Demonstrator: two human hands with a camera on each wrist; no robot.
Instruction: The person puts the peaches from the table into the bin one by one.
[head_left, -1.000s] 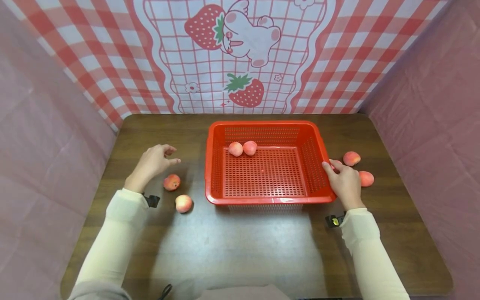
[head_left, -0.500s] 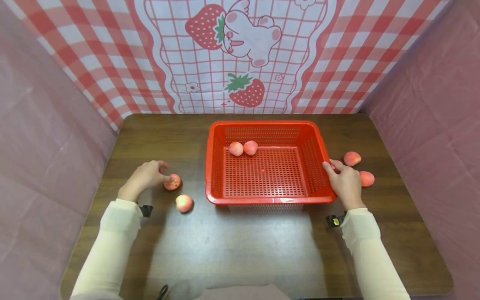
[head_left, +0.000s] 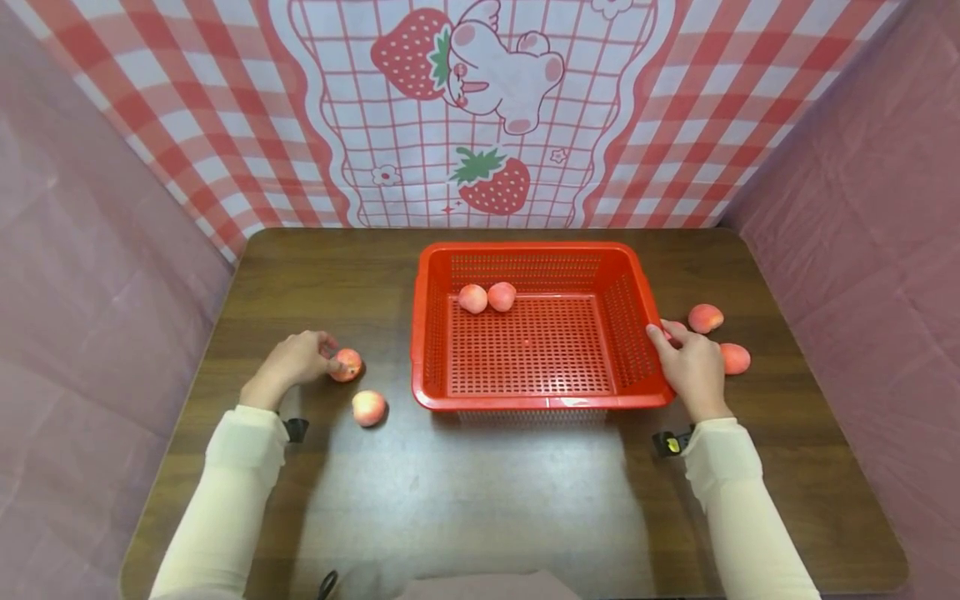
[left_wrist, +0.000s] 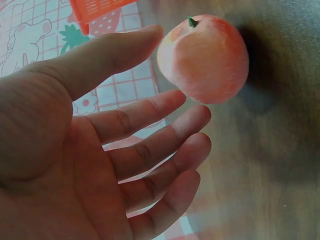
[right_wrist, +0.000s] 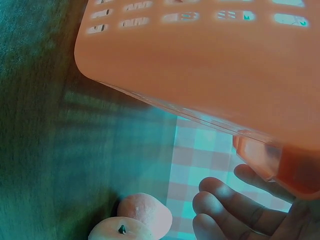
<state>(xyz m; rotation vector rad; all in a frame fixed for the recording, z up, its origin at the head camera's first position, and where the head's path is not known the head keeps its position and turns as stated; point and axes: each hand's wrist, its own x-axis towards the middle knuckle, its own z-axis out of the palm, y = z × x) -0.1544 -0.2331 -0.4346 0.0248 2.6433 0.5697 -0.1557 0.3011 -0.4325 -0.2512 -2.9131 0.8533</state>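
Note:
My left hand (head_left: pixel 288 367) is beside a peach (head_left: pixel 349 365) on the left of the table, thumb and fingertips at its near side. In the left wrist view, the thumb and loosely bent fingers are spread apart, with the green-stemmed peach (left_wrist: pixel 207 60) just past the tips. A second peach (head_left: pixel 369 408) lies closer to the front. My right hand (head_left: pixel 692 373) grips the right rim of a red perforated plastic basket (head_left: pixel 525 402), thumb on top and fingers under the edge. Two peaches (head_left: pixel 472 298) lie side by side at the basket's back left.
Right of the basket, beside the right hand, lie a peach (head_left: pixel 706 317) and another peach (head_left: pixel 736 359); a third peach (head_left: pixel 674 326) is partly hidden by the hand. Pink cloth (head_left: pixel 847 250) walls both sides. A checked strawberry-print cloth (head_left: pixel 300 125) hangs behind the wooden table (head_left: pixel 480 492).
My left hand has come down toward the front and reached the nearer side of the left peach. The right hand and basket have stayed in place.

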